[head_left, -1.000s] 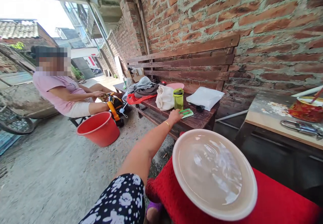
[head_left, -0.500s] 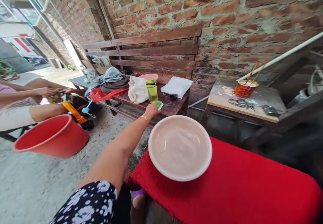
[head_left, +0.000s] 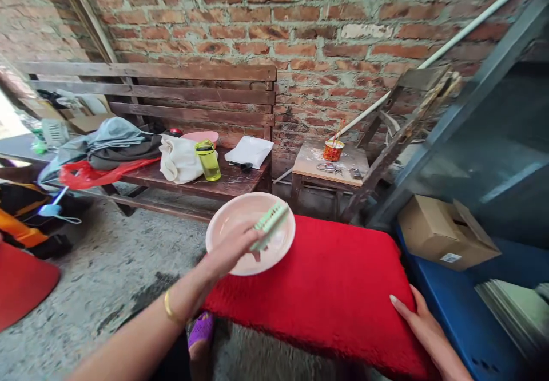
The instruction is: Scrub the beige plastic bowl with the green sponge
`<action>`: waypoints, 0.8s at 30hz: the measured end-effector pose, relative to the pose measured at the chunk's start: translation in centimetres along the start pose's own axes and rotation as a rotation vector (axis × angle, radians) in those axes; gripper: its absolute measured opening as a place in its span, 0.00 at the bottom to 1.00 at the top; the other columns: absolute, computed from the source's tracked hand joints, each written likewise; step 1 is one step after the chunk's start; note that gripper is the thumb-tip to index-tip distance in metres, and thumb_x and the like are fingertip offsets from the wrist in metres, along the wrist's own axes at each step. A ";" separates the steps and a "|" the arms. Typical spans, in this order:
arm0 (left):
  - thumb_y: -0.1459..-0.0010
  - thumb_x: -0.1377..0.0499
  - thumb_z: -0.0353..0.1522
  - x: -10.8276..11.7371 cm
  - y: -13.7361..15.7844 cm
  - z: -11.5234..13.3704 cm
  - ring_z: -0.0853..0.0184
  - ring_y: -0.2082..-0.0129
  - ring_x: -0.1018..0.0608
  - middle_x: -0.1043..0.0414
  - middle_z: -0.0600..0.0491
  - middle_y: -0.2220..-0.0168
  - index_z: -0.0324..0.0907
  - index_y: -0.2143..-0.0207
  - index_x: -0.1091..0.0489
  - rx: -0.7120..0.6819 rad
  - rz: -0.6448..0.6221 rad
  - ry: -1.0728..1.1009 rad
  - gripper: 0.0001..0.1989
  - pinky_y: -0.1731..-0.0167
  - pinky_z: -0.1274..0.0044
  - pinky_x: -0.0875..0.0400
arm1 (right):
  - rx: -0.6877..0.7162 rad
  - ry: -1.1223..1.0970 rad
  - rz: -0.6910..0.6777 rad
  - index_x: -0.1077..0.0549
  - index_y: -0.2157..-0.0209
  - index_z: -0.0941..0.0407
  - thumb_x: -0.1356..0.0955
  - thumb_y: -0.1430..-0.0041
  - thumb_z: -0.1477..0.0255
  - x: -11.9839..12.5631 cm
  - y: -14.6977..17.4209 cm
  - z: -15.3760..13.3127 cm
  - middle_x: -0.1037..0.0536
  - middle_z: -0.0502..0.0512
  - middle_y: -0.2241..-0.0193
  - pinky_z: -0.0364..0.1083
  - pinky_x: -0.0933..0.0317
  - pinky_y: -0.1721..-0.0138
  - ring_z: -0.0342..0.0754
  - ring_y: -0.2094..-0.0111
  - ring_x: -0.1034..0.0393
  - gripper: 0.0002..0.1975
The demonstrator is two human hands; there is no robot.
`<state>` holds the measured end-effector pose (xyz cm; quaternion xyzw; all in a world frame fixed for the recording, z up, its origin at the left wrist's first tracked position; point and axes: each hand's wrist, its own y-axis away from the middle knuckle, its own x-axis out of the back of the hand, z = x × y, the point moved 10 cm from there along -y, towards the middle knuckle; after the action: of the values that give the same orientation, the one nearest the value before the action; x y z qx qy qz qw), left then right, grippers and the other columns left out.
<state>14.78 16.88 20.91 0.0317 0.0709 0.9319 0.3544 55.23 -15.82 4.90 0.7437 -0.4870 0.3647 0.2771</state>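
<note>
My left hand (head_left: 235,246) is closed on a small green-and-white box (head_left: 271,223), somewhat blurred, and holds it over the wide pale basin (head_left: 218,226). The basin stands at the left end of a table covered with fuzzy red cloth (head_left: 338,278). At the right end of that table, my right hand (head_left: 420,321) lies against the cloth's edge, thumb and fingers apart, with nothing in it.
Behind, a wooden bench (head_left: 240,183) bears a yellow-green bottle (head_left: 209,162), a white bag (head_left: 178,158) and clothes. A small table (head_left: 306,155) holds a paper cup (head_left: 333,150) and a padlock. At right are a cardboard box (head_left: 433,232) and a blue surface (head_left: 441,301).
My left hand has brought the green-and-white box from the bench to above the basin. The view has turned right, and my right hand has come into sight.
</note>
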 end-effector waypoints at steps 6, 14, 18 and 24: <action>0.53 0.38 0.53 -13.5 4.6 -9.8 0.66 0.72 0.26 0.35 0.54 0.75 0.41 0.71 0.35 0.228 -0.169 0.326 0.24 0.81 0.79 0.31 | 0.252 -0.240 0.044 0.28 0.47 0.56 0.35 0.53 0.43 1.4 7.4 -7.7 0.28 0.70 0.48 0.66 0.40 0.44 0.68 0.45 0.34 0.40; 0.52 0.38 0.56 -21.3 7.0 -11.8 0.67 0.69 0.28 0.34 0.52 0.67 0.40 0.57 0.33 0.161 -0.171 0.318 0.32 0.74 0.76 0.26 | 0.023 -1.191 -0.720 0.47 0.32 0.47 0.28 0.46 0.50 -7.6 18.8 -14.8 0.23 0.57 0.49 0.56 0.31 0.51 0.56 0.50 0.27 0.45; 0.47 0.42 0.54 -22.4 7.3 -13.0 0.66 0.66 0.27 0.32 0.50 0.63 0.39 0.52 0.33 0.112 -0.136 0.275 0.31 0.70 0.74 0.24 | 0.077 -1.130 -0.699 0.44 0.34 0.48 0.27 0.48 0.53 -7.0 17.9 -13.6 0.29 0.57 0.40 0.54 0.38 0.42 0.56 0.40 0.35 0.44; 0.37 0.47 0.49 -19.7 7.9 -11.7 0.52 0.49 0.26 0.28 0.42 0.50 0.45 0.45 0.28 -0.224 -0.338 -0.619 0.26 0.47 0.59 0.32 | 0.215 -0.659 -0.362 0.40 0.37 0.56 0.31 0.50 0.49 -3.9 13.4 -10.6 0.30 0.63 0.41 0.57 0.40 0.41 0.61 0.42 0.34 0.44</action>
<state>23.07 -3.35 10.40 0.2611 -0.1380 0.8084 0.5092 38.93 -10.60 8.62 0.9196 -0.3700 0.1005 0.0861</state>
